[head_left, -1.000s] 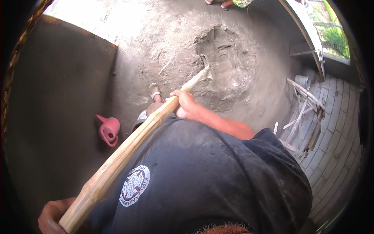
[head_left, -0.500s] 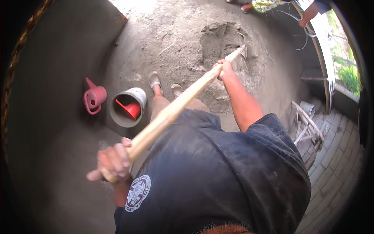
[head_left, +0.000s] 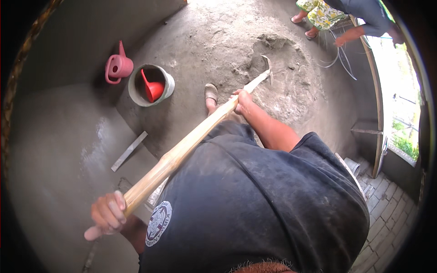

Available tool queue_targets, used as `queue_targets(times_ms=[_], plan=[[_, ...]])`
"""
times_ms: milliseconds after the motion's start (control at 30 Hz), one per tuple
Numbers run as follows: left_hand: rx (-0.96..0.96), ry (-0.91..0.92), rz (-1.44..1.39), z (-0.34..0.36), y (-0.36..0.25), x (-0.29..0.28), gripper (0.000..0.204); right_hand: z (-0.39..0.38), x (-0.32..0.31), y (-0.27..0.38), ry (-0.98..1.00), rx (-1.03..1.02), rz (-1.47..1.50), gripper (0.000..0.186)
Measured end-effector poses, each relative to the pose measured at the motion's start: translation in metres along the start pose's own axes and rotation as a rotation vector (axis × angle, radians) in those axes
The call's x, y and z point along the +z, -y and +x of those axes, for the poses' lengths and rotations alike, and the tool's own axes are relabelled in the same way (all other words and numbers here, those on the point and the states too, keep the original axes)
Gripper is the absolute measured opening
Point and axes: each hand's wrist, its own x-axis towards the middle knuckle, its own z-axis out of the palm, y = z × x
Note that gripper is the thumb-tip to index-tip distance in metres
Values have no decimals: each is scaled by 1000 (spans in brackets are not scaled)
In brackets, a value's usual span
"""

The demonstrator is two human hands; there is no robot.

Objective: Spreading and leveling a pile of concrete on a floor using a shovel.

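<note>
A hoe with a long pale wooden handle runs slantwise across my body. Around its near end, at the lower left, my left hand is closed. Farther up, my right hand grips the handle below the metal hoe head. That thin, curved head shows almost edge-on, over a hollowed heap of grey sandy mix; whether it touches the heap I cannot tell.
Left of my feet stands a bucket with a red scoop inside. A pink watering can is beside it, and a flat strip lies nearer. Another person holds pale cables at the far right.
My view has turned, shifting the bucket and watering can up in the picture. The hoe stays in both hands. More of the other person shows at the far right.
</note>
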Motion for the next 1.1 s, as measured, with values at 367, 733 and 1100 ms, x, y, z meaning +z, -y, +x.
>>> queue_targets(times_ms=[367,733,1100], plan=[[338,196,-81,-167,-75,72,38,-96,-94,-130,150,80,-8,21],[372,202,203,-153,46,206,43,-156,-216,15,567,-229,12,29],[859,699,752,-29,304,574,29,-365,-598,145,496,-1762,-240,64]])
